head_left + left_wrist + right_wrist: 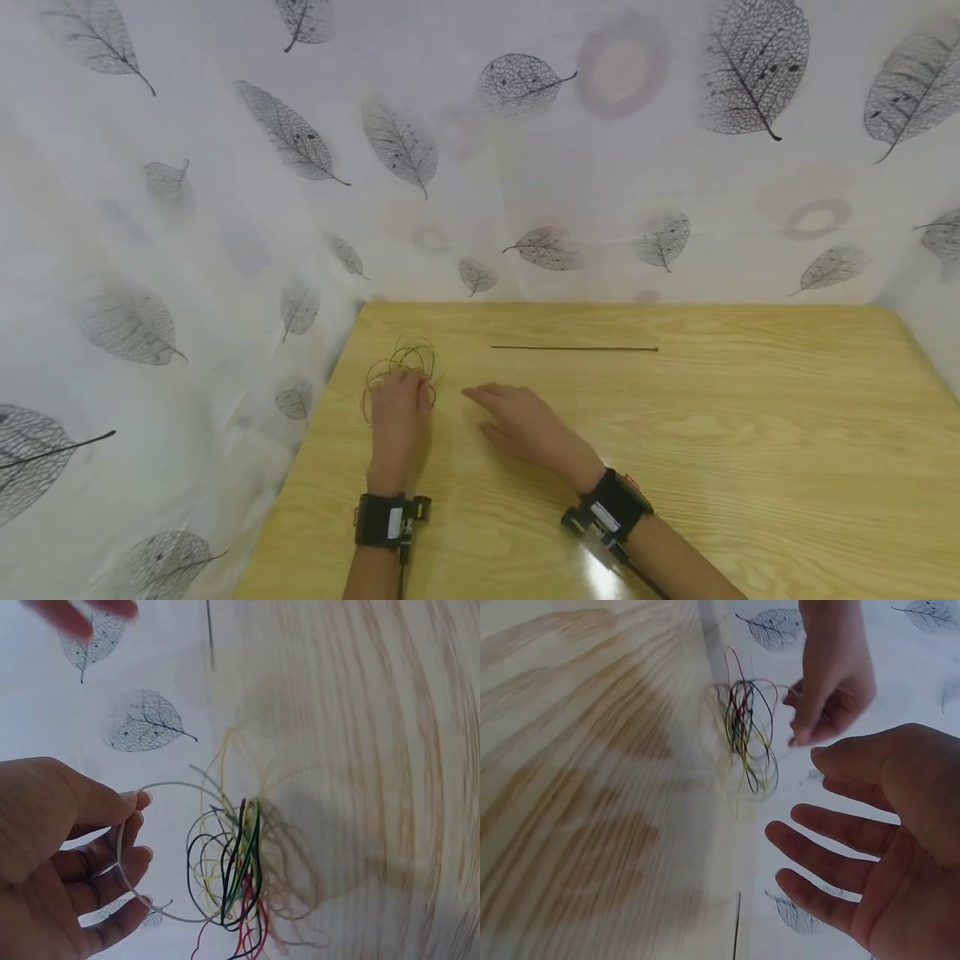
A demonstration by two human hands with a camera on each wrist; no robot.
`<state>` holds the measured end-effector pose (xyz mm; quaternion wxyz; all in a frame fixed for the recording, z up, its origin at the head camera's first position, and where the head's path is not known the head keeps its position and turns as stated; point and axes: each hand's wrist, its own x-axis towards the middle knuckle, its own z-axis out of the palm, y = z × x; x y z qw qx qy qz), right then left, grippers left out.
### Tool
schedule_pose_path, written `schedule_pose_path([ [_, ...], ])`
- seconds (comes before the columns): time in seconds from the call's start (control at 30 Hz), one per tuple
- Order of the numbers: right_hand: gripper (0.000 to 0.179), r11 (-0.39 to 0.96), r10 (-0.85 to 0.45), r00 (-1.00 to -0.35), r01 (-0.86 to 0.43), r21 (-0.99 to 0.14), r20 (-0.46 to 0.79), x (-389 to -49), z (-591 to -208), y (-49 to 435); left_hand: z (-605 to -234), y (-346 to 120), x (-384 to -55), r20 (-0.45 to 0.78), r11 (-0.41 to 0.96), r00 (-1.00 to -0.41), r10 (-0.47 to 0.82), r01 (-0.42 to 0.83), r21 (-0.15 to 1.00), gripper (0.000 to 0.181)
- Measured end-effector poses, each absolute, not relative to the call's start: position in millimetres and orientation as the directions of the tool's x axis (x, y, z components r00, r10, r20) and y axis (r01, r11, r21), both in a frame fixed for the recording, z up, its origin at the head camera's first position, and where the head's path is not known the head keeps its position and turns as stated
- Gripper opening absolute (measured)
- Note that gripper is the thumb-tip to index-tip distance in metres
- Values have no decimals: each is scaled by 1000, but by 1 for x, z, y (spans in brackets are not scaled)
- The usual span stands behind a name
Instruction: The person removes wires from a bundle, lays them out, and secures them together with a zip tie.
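Note:
A loose tangle of thin wires (244, 862), coloured black, green, yellow, red and whitish, lies at the left of the table. My left hand (400, 412) is over its near side, pinching one pale loop (171, 784) between thumb and index finger. The other left fingers are bent beneath that loop in the left wrist view. To the right of the tangle my right hand (525, 423) hovers with fingers spread and nothing in it, its palm showing in the right wrist view. Beyond both hands a thin dark stick-like piece (573, 347) lies crosswise.
The wood-grain table (750, 467) reaches far to the right. A white cloth (525, 183) printed with leaves hangs behind it and along the left side. Each wrist wears a black strap with a camera (615, 507) and a cable.

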<state>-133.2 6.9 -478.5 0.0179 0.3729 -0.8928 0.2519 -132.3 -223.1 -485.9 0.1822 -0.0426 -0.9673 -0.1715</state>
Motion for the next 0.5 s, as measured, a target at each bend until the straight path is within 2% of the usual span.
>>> schedule_pose_path([
  [0.17,52,575,-666,-719,-664,-478,197,-159,-488,-30,-484,-222,-129,390,947,-920,48,166,276,6],
  [0.27,45,566,-669,-719,-656,-500,187,-173,-495,-48,-483,-221,-127,382,948,-923,45,160,276,4],
  [0.5,20,524,-616,-766,-573,-631,184,-187,-504,-74,-482,-231,-126,401,951,-915,48,165,262,4],
])
